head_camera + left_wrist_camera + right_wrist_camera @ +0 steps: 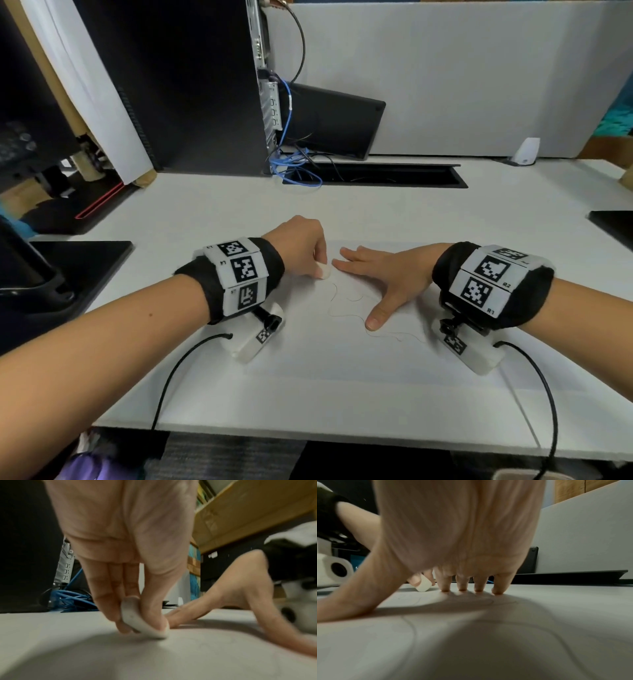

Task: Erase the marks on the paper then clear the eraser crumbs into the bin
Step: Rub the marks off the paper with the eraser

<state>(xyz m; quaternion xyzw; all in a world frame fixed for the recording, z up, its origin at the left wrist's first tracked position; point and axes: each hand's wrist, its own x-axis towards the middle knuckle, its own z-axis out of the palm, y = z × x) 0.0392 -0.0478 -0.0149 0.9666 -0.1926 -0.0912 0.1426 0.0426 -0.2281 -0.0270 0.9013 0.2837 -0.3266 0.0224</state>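
A white desk [205, 205] held paper [342, 342]; the left hand [301, 243] pinched an eraser [323, 272], and the right hand [387, 274] lay spread flat. A PC tower [191, 85] stood at 11 o'clock. The wristband tags read R1, R2.

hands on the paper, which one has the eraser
The left hand: it pinches the white eraser, while the right hand lies flat on the paper.

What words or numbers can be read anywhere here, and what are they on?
"R2": on the right wristband, beside a square code tag.
"R1": same band, lower down.
Small characters on the left wristband: too blurred to read.
The paper bears only a pencil squiggle, no writing.
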